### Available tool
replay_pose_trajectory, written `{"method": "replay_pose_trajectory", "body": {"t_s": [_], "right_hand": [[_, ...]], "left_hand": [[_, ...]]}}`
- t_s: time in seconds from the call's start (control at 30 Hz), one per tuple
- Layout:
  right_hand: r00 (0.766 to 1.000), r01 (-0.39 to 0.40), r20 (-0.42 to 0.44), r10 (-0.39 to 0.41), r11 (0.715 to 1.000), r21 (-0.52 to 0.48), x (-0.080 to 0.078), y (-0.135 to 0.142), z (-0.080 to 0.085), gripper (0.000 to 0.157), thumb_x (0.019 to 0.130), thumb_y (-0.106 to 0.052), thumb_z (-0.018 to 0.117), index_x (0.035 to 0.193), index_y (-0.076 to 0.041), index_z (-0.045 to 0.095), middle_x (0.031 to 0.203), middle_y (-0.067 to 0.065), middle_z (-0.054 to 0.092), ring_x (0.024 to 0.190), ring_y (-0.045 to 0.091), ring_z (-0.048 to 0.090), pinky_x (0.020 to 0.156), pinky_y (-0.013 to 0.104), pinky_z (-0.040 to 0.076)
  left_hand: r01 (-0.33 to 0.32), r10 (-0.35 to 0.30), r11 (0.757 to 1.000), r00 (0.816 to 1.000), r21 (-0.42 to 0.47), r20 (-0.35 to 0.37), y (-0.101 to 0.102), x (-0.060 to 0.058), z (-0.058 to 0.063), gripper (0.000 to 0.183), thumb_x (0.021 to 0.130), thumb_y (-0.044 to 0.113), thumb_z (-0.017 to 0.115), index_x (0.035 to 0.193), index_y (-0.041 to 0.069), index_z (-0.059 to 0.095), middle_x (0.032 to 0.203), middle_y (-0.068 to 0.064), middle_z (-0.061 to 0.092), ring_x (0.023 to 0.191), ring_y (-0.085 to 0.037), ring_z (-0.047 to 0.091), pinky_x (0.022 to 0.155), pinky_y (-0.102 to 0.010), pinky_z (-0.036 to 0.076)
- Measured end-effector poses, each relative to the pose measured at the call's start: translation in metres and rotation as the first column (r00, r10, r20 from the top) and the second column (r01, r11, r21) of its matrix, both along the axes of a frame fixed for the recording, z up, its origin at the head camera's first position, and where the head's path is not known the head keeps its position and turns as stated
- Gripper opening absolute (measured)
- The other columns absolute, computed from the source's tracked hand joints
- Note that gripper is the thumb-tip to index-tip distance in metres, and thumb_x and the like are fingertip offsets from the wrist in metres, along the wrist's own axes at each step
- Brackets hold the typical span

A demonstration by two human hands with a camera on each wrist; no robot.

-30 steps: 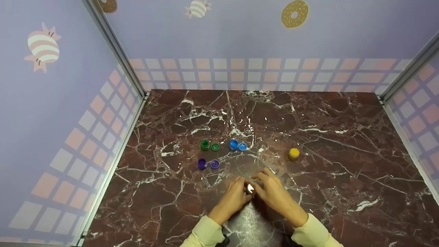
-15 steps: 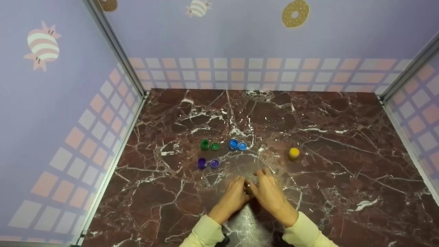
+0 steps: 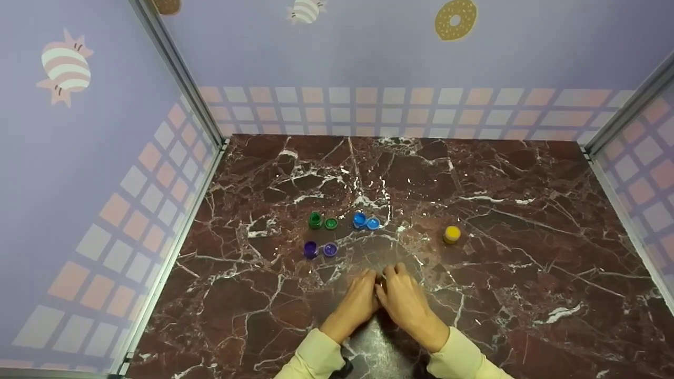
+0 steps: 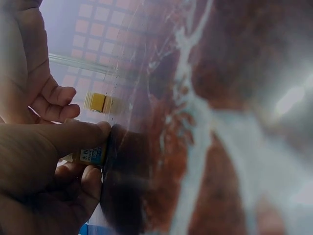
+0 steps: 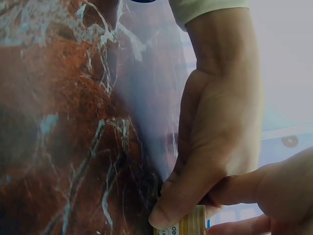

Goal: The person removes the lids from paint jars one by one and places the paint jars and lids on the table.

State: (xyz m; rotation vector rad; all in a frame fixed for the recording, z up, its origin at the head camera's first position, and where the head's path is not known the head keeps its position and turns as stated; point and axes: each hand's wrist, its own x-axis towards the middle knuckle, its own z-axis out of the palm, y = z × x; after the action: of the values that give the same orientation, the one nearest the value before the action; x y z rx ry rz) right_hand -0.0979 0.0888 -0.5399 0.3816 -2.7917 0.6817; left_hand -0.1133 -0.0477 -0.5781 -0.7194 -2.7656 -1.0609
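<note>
Between the two hands is a small paint jar [image 4: 91, 154] with a printed label and a ribbed clear lid [image 5: 198, 219]. My left hand [image 3: 358, 299] pinches its body low down, with the thumb along the label in the left wrist view. My right hand [image 3: 408, 301] has its thumb and fingertips either side of the lid in the right wrist view. From the head, the hands cover most of the jar. Just beyond the hands stand an uncapped purple jar [image 3: 310, 249] and its upturned lid [image 3: 330, 249].
Farther back are an open green jar [image 3: 315, 220] with its lid [image 3: 330, 223] and an open blue jar [image 3: 359, 220] with its lid [image 3: 373, 223]. A capped yellow jar [image 3: 452, 235] stands to the right. Patterned panels enclose the marbled table [image 3: 505, 295].
My right hand has moved left and closed in on the jar's top. The bright shiny top seen a second ago is now covered. My left hand has stayed almost where it was.
</note>
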Motion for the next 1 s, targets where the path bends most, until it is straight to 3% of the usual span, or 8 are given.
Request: {"method": "replay_pose_trajectory", "body": {"t_s": [0.3, 0.6, 0.73, 1.0], "right_hand": [[1.0, -0.017, -0.025, 0.017, 1.0, 0.015, 0.002, -0.001, -0.002, 0.024, 0.082, -0.003, 0.08, 0.086, 0.0, 0.057, 0.083, 0.012, 0.05, 0.065, 0.038, 0.063, 0.052, 0.05, 0.053], [0.985, -0.149, -0.082, 0.15, 0.989, 0.021, -0.001, 0.007, -0.003, 0.022, 0.076, 0.006, 0.081, 0.085, 0.0, 0.061, 0.086, 0.011, 0.054, 0.077, 0.032, 0.059, 0.067, 0.047, 0.054], [0.974, -0.211, -0.088, 0.211, 0.977, 0.01, -0.003, 0.011, -0.003, 0.018, 0.077, 0.006, 0.08, 0.086, -0.001, 0.066, 0.087, 0.009, 0.054, 0.079, 0.029, 0.058, 0.068, 0.044, 0.054], [0.958, -0.284, -0.061, 0.282, 0.958, -0.032, -0.004, 0.018, -0.002, 0.017, 0.081, 0.008, 0.078, 0.092, -0.003, 0.071, 0.085, 0.003, 0.049, 0.078, 0.019, 0.053, 0.067, 0.036, 0.053]], "left_hand": [[0.006, -0.006, 1.0, 0.999, 0.019, -0.033, -0.001, 0.001, -0.001, 0.022, 0.078, -0.001, 0.07, 0.098, 0.002, 0.061, 0.091, -0.007, 0.061, 0.083, -0.027, 0.063, 0.076, -0.04, 0.052], [0.014, -0.014, 1.0, 1.0, 0.008, -0.02, -0.001, 0.0, -0.002, 0.031, 0.071, 0.001, 0.077, 0.096, 0.004, 0.059, 0.087, -0.004, 0.056, 0.08, -0.023, 0.058, 0.075, -0.038, 0.05], [0.011, -0.011, 1.0, 1.0, 0.014, -0.015, -0.001, 0.0, -0.002, 0.032, 0.071, 0.0, 0.078, 0.095, 0.004, 0.057, 0.086, -0.003, 0.055, 0.077, -0.02, 0.054, 0.072, -0.036, 0.049], [0.016, -0.016, 1.0, 1.0, 0.015, -0.022, -0.002, 0.001, -0.001, 0.034, 0.07, 0.001, 0.079, 0.097, 0.002, 0.058, 0.088, -0.006, 0.058, 0.079, -0.023, 0.059, 0.073, -0.038, 0.051]]}}
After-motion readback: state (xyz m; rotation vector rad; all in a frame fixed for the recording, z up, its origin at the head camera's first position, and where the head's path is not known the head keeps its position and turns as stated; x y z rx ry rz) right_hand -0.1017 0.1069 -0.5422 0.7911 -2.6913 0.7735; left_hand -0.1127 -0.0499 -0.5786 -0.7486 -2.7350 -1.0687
